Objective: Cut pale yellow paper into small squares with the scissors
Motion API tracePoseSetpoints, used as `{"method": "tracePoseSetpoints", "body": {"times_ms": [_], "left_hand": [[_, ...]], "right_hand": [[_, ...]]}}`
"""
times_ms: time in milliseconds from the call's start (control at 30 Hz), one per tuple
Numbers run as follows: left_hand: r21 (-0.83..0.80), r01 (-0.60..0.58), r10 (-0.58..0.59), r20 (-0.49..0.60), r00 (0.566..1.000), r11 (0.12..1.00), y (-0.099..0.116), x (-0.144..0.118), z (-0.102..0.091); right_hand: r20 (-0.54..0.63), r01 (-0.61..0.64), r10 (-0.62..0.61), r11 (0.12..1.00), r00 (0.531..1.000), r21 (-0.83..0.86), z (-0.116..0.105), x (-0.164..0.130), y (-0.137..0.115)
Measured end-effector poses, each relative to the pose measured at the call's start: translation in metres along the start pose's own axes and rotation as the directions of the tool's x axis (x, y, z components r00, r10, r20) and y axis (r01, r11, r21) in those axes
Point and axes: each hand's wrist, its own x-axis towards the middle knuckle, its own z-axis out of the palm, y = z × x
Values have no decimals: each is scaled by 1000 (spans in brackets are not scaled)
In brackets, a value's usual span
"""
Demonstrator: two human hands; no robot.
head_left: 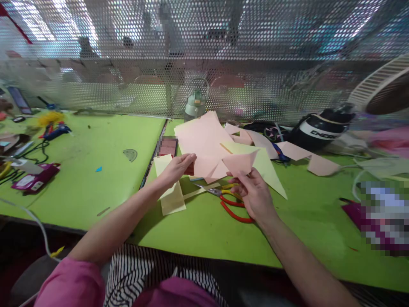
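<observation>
My right hand [254, 192] pinches a piece of pink paper [241, 163] by its lower edge, fingers closed. Closed at the left edge of the pink paper, my left hand [177, 169] grips it between thumb and fingers. Behind both hands lies a larger pink sheet [203, 134], partly over a pale yellow sheet [270, 166]. Scissors [216, 192] with red and yellow handles lie on the table just below, partly hidden by my right hand. Pale yellow paper strips [174, 200] lie under my left wrist.
A green bottle [194, 104] stands by the perforated metal screen [128, 85]. To the right are pink offcuts [322, 165], a black bottle [319, 128] and a fan [383, 85]. On the left lie a protractor [130, 154] and a purple power strip [36, 177] with cables.
</observation>
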Motion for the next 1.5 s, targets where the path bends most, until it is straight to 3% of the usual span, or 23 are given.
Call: {"method": "tracePoseSetpoints", "body": {"times_ms": [67,133,167,200,267,300,333,367,433,533,733,833,900,933,967,1033,1100,1167,1267,1500], "left_hand": [[-5,29,-29,-32,999,1000,1,-2,1],[-4,47,-47,-97,994,999,2,-4,1],[-13,70,-71,-113,991,997,4,-6,0],[-34,113,-116,-97,988,993,5,-7,0],[-103,249,-247,31,968,963,9,-9,-1],[-142,320,-306,117,945,937,11,-10,0],[-178,377,-343,193,919,909,13,-10,1],[-211,413,-361,246,899,886,14,-11,2],[-260,424,-352,279,893,868,18,-13,5],[-293,349,-282,247,927,890,19,-16,7],[-325,258,-186,237,954,910,14,-13,5],[-335,241,-168,233,958,911,11,-10,5],[-333,239,-170,224,960,912,9,-9,4],[-330,241,-172,227,959,913,9,-9,4],[-327,244,-173,232,957,913,8,-9,4],[-324,251,-173,250,953,912,7,-9,4],[-312,268,-185,269,945,912,7,-9,3],[-291,292,-206,293,934,911,6,-9,3],[-266,314,-222,326,919,912,4,-9,3],[-241,335,-231,377,897,911,2,-10,4]], "right_hand": [[-13,88,-89,994,996,-72,-2,0,2],[-21,283,-297,926,955,-252,-7,-1,3],[3,419,-451,827,893,-374,-9,-2,2],[62,552,-606,672,793,-494,-11,-3,2],[272,719,-793,275,546,-638,-12,-8,-1],[379,746,-810,105,447,-657,-11,-10,-3],[472,755,-793,-23,385,-655,-9,-13,-5],[543,758,-763,-109,351,-643,-6,-16,-7],[636,768,-702,-201,320,-608,-1,-22,-9],[706,787,-644,-256,294,-561,5,-26,-7],[741,815,-598,-240,304,-528,8,-27,-2],[766,867,-569,-174,298,-467,8,-27,-2],[736,885,-596,-87,322,-458,8,-27,-3],[684,875,-634,-24,361,-484,8,-26,-3],[600,845,-675,67,430,-530,7,-24,-3],[377,725,-689,316,618,-612,7,-21,-3],[207,562,-570,562,795,-607,6,-17,-2],[144,432,-428,717,892,-547,7,-15,-1],[139,340,-314,805,939,-486,8,-14,2],[100,299,-283,870,954,-392,8,-15,3]]}}
